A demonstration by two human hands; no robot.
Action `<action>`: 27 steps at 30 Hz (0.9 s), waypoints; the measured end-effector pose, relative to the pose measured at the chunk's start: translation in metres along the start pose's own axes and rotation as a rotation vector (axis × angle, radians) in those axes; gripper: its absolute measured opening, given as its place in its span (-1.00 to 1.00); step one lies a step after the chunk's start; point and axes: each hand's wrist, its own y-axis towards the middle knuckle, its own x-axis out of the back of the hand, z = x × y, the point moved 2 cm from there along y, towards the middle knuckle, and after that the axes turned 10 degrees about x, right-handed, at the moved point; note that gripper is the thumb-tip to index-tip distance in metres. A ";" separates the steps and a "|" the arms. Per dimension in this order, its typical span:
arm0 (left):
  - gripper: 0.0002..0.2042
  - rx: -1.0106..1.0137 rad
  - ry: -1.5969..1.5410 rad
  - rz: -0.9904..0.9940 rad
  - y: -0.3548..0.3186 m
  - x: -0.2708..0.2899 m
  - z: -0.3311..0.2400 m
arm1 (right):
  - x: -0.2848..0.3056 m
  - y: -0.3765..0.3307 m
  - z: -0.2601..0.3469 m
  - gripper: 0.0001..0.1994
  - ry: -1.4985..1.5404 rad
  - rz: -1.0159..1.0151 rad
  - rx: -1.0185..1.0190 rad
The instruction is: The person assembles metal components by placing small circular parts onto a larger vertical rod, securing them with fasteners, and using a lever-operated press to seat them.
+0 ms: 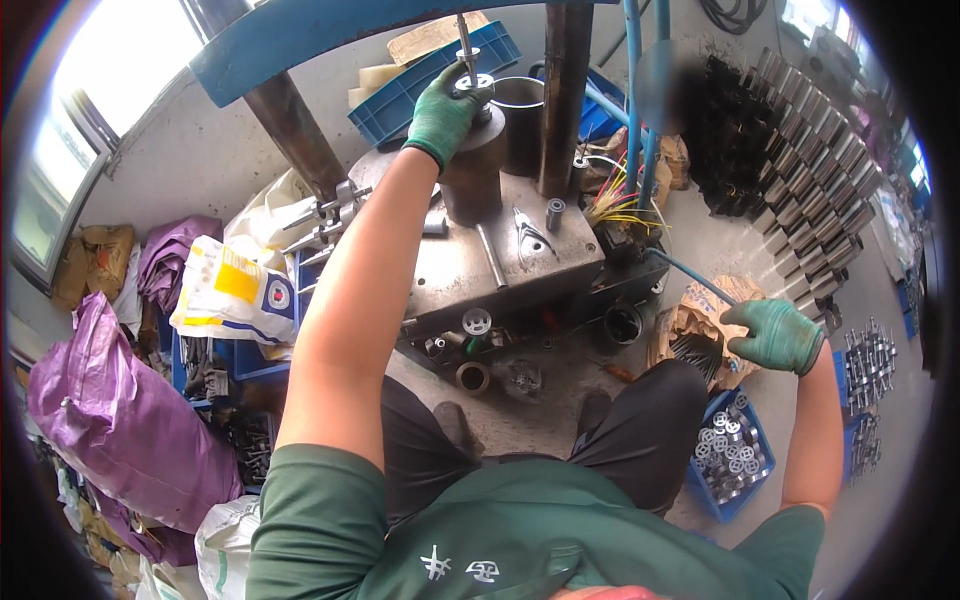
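Observation:
My left hand (445,118), in a green glove, reaches up to the press. Its fingers close round a small spoked metal disc (476,82) above a thick steel cylinder (470,182). A thin vertical rod (465,40) comes down onto the disc's middle. Out to the right, my green-gloved right hand (776,336) is closed round the end of a blue lever (692,273) that runs to the machine's side. On the steel press bed (450,285) lie a metal bar (491,255), pliers (532,236) and a short metal sleeve (555,213).
A blue bin (757,483) of spoked metal discs stands by my right knee, next to an open brown paper sack (735,355). Stacked metal tubes (815,160) line the right side. Purple sacks (130,410) crowd the left. Dark press columns (565,100) rise behind the bed.

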 end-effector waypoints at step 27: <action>-0.38 0.006 0.055 -0.027 0.005 0.007 0.008 | -0.019 -0.006 0.035 -0.63 0.103 -0.036 -0.106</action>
